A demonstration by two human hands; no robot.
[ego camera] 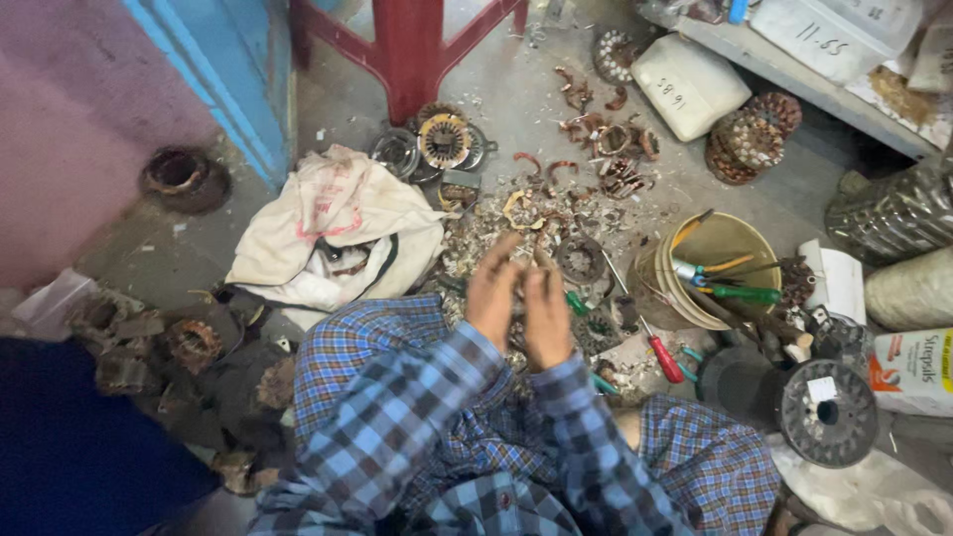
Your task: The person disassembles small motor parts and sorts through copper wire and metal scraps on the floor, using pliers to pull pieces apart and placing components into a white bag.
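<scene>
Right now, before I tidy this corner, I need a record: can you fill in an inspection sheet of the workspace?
Surface: concrete floor, strewn with scraps.
Job's things: too small to tell what sits between the hands.
Clutter: wound stator rings, cloth sack, yellow bucket of tools, red-handled screwdriver, black spool.
Grippers: left hand and right hand close together, fingers curled.
Cables: loose copper wire coils.
Surroundings: red stool legs, blue door frame, shelf.
</scene>
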